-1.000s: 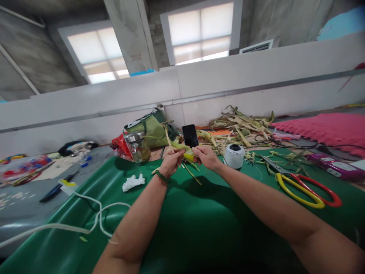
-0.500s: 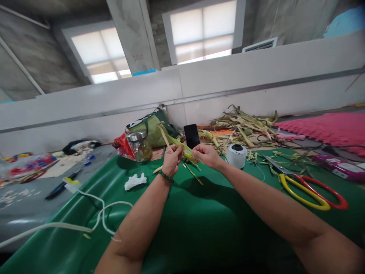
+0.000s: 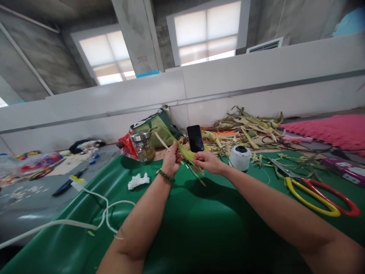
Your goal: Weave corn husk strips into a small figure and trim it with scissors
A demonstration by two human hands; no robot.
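Note:
Over the green table cover (image 3: pixel 194 236), my left hand (image 3: pixel 171 160) grips a pale green corn husk (image 3: pixel 186 153), whose strips stick out past the fingers on both sides. A beaded bracelet (image 3: pixel 166 176) circles that wrist. My right hand (image 3: pixel 207 161) pinches the lower part of the same husk, its fingertips closed together. Thin stalk pieces (image 3: pixel 199 179) hang or lie just below the hands; I cannot tell which. Behind the hands a black phone (image 3: pixel 195 138) stands propped up. To the right is a spool of white thread (image 3: pixel 240 158).
Scissors (image 3: pixel 316 194) with yellow and red handles lie at right. A husk pile (image 3: pixel 248 125) is behind. At left are a glass jar (image 3: pixel 143 147), crumpled white tissue (image 3: pixel 138 181), a white cord (image 3: pixel 94 224) and a green bag (image 3: pixel 161 131). Pink cloth (image 3: pixel 336 129) lies far right.
The view has shifted slightly, so the scene sits a little further right. My right hand has moved slightly down along the husk, and the husk's green face shows more broadly between the hands.

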